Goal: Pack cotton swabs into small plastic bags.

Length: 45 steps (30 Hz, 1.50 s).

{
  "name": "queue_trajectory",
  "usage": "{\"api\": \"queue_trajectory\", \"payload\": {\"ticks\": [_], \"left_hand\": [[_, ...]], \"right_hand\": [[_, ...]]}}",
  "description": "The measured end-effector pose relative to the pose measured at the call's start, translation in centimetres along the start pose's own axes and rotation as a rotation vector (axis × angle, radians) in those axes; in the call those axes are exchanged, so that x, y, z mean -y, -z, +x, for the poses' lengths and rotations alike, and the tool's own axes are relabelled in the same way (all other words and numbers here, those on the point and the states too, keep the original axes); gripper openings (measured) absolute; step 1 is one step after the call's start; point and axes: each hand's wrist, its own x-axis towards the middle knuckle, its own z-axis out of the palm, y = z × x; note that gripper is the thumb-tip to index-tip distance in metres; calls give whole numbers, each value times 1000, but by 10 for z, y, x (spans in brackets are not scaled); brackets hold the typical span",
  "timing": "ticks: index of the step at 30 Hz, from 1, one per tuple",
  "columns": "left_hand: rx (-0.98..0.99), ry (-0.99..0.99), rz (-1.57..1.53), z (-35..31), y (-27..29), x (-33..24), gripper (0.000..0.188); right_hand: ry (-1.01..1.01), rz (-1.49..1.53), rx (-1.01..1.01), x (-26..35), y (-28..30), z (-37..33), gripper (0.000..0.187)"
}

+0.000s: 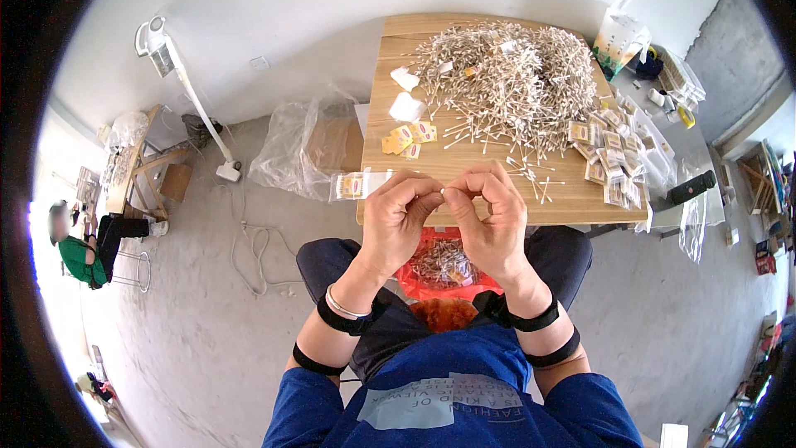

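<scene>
My left hand (398, 220) and my right hand (487, 220) meet in front of me at the table's near edge, thumbs and forefingers pinched together. Between their fingertips shows the small white tip of what looks like a cotton swab (444, 191); the fingers hide the rest. Beyond them a big heap of loose cotton swabs (514, 75) covers much of the wooden table (398, 41). A few stray swabs lie nearest my right hand. Left of the heap are yellow printed cards (410, 137) and white pieces (407, 108). A clear packet (352, 186) lies beside my left hand.
Small filled packets (612, 149) are piled at the table's right. Below my hands, a red bag (444, 265) holds more swabs between my knees. A dark bottle-like object (691, 188) is at right. Cable (257, 253) lies on the floor; another person (79, 249) sits far left.
</scene>
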Motion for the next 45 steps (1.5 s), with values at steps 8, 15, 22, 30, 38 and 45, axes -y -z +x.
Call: {"api": "queue_trajectory", "payload": {"ticks": [8, 15, 22, 30, 38, 45], "left_hand": [[3, 96, -5, -1, -4, -2, 12], [-29, 330, -436, -5, -3, 14, 12], [-17, 311, -544, -5, 4, 13, 23], [62, 259, -625, -3, 1, 3, 21], [44, 290, -681, -3, 1, 3, 23], [40, 278, -549, -4, -2, 7, 32]], "right_hand": [[120, -186, 9, -5, -1, 0, 9], [187, 51, 192, 9, 2, -6, 10], [70, 34, 618, -1, 15, -15, 29], [-73, 2, 224, -1, 11, -1, 8], [-183, 40, 233, -5, 6, -9, 6], [-266, 163, 296, -17, 5, -15, 5]]}}
